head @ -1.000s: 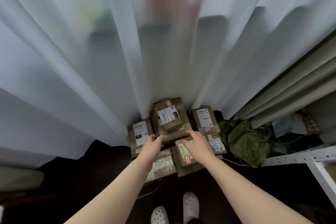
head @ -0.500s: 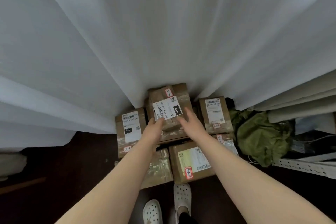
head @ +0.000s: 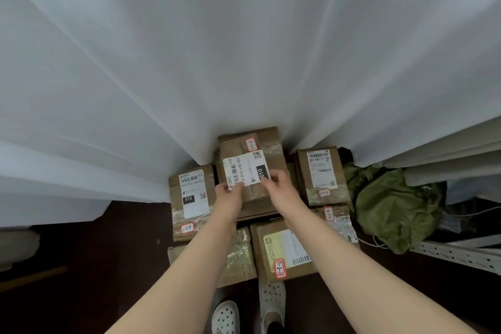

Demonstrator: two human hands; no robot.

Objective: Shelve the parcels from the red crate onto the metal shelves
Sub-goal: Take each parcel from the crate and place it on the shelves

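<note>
Left grip [head: 230, 195] and right grip [head: 279, 187], both bare hands, are clamped on the top parcel [head: 250, 144]. Left takes the near-left edge and right the near-right corner, with each thumb on top pressing the white shipping label. Fingers curl down the sides, and their tips are hidden.

The top parcel is a brown cardboard box, roughly square, banded with clear tape. It has a black "010" block on the label and a red-bordered handwritten tag at the far end. It sits over a wider flat box [head: 271, 210]; can't tell if the two are touching.

- Left parcel [head: 192, 198] is just beside it, upright oblong, with the same label type and a red tag at the near end.
- Right parcel [head: 321, 173] is similar, with wrinkled tape.
- Near parcel [head: 284, 252] has a yellowish label and a red tag.
- Taped parcel [head: 241, 255] is partly under the left forearm.
- Small parcel [head: 339, 219] lies by the right forearm.

All of these lie on the dark floor [head: 108, 252], packed tight. A white pleated curtain [head: 244, 49] hangs behind, its hem touching the far boxes. To the right are a crumpled green cloth bag [head: 393, 209] and a white perforated rail [head: 455, 255]. White clogs [head: 226, 317] are at the bottom edge.
</note>
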